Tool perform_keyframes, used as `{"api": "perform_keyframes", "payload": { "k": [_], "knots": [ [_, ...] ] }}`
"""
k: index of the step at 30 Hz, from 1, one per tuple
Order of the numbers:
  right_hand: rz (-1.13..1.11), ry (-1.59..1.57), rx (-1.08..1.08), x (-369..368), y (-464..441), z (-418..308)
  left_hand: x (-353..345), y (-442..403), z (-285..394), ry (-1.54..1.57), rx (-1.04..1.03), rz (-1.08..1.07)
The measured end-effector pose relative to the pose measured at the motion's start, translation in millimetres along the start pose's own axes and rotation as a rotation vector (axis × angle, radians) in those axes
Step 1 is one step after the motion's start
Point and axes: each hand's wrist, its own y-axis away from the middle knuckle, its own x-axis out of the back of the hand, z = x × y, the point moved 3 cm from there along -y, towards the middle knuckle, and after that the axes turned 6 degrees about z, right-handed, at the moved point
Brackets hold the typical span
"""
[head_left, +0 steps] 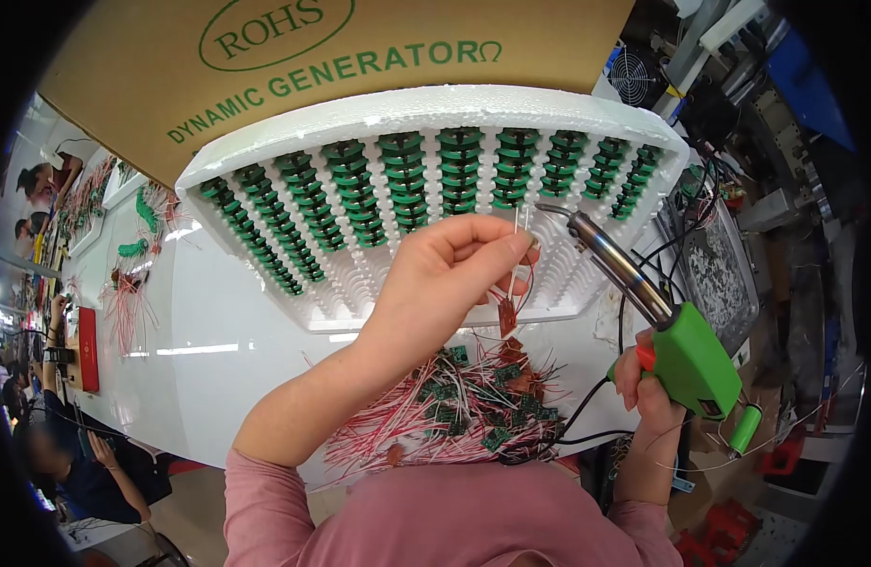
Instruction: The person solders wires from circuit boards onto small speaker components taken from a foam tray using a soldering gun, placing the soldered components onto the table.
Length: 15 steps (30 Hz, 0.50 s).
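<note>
My left hand (454, 260) is closed, pinching thin white wires (517, 223) whose ends point upward. A small reddish-brown board (507, 314) hangs below those fingers, apparently on the same wires. My right hand (646, 383) is wrapped around the grip of a green soldering gun (698, 364). The gun's metal barrel slants up and left, with its bent tip (551, 209) close to the wire ends; whether they touch I cannot tell. Behind both hands stands a white foam tray (634, 118) holding rows of green-and-black round parts (459, 170). Its lower slots show bare foam.
A heap of red and white wires with small boards (388, 411) lies before my body. Behind the tray is a cardboard box (123, 85). Black cables and a grey metal tray (714, 279) are at right. At left, another person (86, 463) sits near a red box (84, 350).
</note>
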Motion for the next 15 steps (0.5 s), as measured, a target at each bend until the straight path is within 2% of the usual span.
{"api": "perform_keyframes", "payload": {
  "k": [8,12,15],
  "knots": [
    [-0.023,0.026,-0.044,0,-6,1,-2,3,-1,0.171,0.207,0.039],
    [-0.111,0.156,0.035,2,-11,9,-3,4,-2,0.21,0.232,0.04],
    [-0.104,0.164,-0.008,1,-12,9,-3,3,-3,0.221,0.228,0.048]
  ]
}}
